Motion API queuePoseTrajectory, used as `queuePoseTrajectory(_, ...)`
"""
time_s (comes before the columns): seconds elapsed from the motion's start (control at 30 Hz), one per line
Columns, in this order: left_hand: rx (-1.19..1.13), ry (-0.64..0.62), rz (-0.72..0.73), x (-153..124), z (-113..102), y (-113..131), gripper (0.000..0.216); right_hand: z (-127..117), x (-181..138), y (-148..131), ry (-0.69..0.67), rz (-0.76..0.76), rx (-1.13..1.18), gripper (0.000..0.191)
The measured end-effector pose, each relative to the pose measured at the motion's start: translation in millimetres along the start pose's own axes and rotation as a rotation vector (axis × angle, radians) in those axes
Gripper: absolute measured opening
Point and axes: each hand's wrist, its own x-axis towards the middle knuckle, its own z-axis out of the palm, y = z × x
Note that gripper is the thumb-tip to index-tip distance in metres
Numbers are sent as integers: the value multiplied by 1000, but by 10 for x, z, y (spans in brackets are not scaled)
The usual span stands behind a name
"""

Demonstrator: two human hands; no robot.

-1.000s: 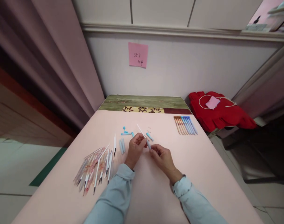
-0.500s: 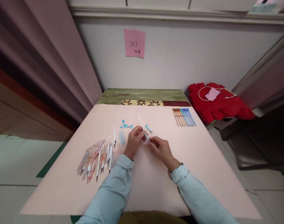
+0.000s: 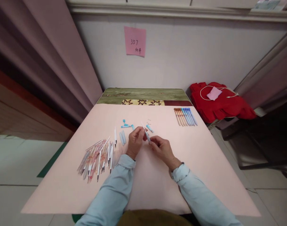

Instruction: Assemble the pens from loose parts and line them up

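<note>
Above the middle of the pink table (image 3: 204,163) my two hands meet over one pen. My left hand (image 3: 135,142) pinches the white refill (image 3: 143,126), which sticks out up and away from me. My right hand (image 3: 161,149) is closed on the light blue pen barrel (image 3: 147,137) that the refill runs into. Just beyond my hands lie small blue pen parts (image 3: 126,124) and a blue piece (image 3: 149,128). Two pale blue barrels (image 3: 122,138) lie to the left of my left hand.
A heap of loose refills and wrapped pens (image 3: 97,158) lies at the left. A row of orange and blue finished pens (image 3: 185,116) sits at the back right. A red cloth with a white cable (image 3: 219,102) lies beyond the table's right side. A pink note (image 3: 134,41) hangs on the wall.
The refill has slid further into the barrel, so less of it sticks out. My hands stay together. The camera has tilted down a little.
</note>
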Motion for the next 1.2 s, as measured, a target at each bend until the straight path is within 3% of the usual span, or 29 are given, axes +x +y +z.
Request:
queuePoseTrajectory(0.4, -104, 80, -77, 29, 20, -70, 36, 1, 0, -7, 39, 33, 87, 23)
queuePoseTrajectory(0.8, -99, 97, -177, 37, 48, -110, 25, -9, -10, -71, 44, 44, 54, 24)
queuePoseTrajectory(0.9, -99, 98, -177, 33, 48, -129, 28, -33, -2, -68, 117, 25, -52, 24)
queuePoseTrajectory(1.1, -24, 201, -189, 13, 52, -171, 26, -301, 87, -23, 450, 77, -467, 23)
queuePoseTrajectory(1.2, 33, 204, -167, 5, 56, -172, 22, -445, 130, 58, 513, 104, -613, 22)
